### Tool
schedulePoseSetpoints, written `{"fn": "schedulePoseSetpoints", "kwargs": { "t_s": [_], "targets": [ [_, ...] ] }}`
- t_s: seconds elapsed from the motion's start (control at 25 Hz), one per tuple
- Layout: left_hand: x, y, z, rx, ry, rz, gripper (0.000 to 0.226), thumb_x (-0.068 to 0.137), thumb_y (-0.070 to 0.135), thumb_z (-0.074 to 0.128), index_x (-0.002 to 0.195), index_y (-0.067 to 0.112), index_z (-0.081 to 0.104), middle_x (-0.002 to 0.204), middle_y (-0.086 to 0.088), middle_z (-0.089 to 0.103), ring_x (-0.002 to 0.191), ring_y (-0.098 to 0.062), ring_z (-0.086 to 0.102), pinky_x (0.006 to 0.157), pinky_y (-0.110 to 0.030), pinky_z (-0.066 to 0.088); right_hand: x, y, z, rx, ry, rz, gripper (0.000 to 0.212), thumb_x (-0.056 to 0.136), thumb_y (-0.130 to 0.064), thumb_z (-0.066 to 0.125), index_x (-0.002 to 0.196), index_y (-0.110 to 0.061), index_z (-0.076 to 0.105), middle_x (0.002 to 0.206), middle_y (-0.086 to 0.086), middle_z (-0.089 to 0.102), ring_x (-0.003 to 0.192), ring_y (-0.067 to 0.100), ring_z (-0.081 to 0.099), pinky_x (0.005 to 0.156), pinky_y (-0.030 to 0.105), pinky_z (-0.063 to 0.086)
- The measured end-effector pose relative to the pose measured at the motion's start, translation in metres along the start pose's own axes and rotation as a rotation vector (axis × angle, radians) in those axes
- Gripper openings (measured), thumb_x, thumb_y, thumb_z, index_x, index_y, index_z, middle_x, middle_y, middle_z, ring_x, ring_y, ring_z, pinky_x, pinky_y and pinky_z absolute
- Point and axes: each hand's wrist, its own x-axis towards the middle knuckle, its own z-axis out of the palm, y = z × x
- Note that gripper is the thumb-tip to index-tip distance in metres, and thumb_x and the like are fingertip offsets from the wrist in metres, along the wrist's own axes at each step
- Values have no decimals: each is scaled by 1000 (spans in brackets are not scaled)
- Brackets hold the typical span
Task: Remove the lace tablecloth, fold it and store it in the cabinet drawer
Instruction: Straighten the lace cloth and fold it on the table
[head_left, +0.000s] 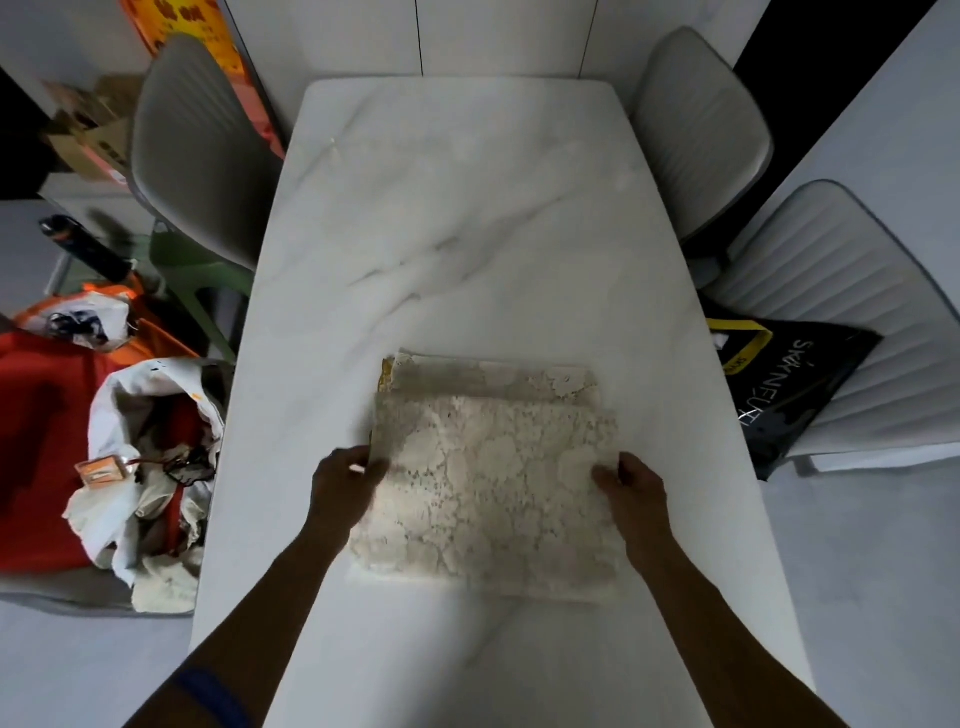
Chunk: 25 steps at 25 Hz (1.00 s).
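Lace tablecloth (488, 478) folded into a rough rectangle, lying on the near half of the marble table (457, 218). Left hand (345, 483) at its left edge, blurred, thumb over the lace, fingers seemingly tucked under, pinching the edge. Right hand (631, 491) at the right edge, thumb on top, fingers hidden beneath the fabric. Far fold offset, a yellowish sliver peeking out at its left corner, hard to make out. Grey chairs (202, 150) around the table, partly cut off. Black bag (784, 384) on the right-hand chair, lettering only partly legible.
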Motion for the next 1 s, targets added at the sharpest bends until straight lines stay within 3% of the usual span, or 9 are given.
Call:
{"fn": "schedulePoseSetpoints", "kwargs": {
  "t_s": [0.12,0.2,0.32,0.4,0.48,0.68,0.8,0.88,1.0],
  "targets": [
    [23,65,-15,-292,33,199,16,84,1,72,98,6,73,71,4,71,49,1,56,54,-18,52,11,-61,-6,246,0,-185,18,88,-4,65,92,-20,73,89,-2,75,85,17,70,69,23,57],
    [23,87,-37,-296,-13,285,10,85,4,70,92,10,74,60,12,68,49,-1,53,51,-12,46,5,-85,-25,345,-59,-232,24,84,-1,69,100,-18,74,98,-3,77,93,13,72,75,21,57],
    [-4,63,-59,-365,-110,182,22,87,-3,60,81,11,75,64,1,70,53,-14,65,50,-18,49,-30,-73,-52,198,-73,-239,23,70,-17,83,90,-28,78,92,-7,78,91,10,71,77,25,57],
    [-37,23,-63,-435,-135,64,37,83,-14,49,71,8,77,73,-8,75,69,-21,73,62,-23,58,-58,-37,-61,130,-179,-226,21,70,-6,79,85,-21,78,92,1,77,95,22,71,84,38,58],
    [-73,-23,-62,-343,-193,35,42,82,-16,43,70,6,76,82,-15,76,77,-20,73,69,-21,58,-83,9,-69,30,-270,-157,33,76,19,61,78,-10,77,95,5,76,94,28,69,84,47,55],
    [-113,-82,-65,17,-537,29,41,81,-23,53,73,9,78,83,-22,73,83,-23,70,77,-29,49,-108,69,-83,-232,-482,129,43,84,24,52,75,-8,79,73,4,74,66,10,68,69,31,51],
    [-82,-29,-57,-102,-525,-3,25,88,-9,52,95,3,72,90,-18,73,89,-29,69,73,-29,57,-72,12,-58,-55,-389,179,19,88,13,55,97,3,69,75,16,72,62,29,71,55,38,58],
    [-43,34,-47,-369,-380,-79,22,91,-13,46,99,-4,64,89,-21,69,87,-37,65,69,-33,62,-32,-56,-39,97,-265,60,10,92,2,58,97,0,65,80,19,71,65,31,71,63,39,61],
    [13,159,-51,-575,-209,15,22,87,-16,50,82,4,56,82,-11,57,77,-29,60,61,-27,62,22,-174,-24,316,-156,-89,18,92,6,52,98,-9,61,96,17,66,73,31,68,81,45,57]
  ]
}}
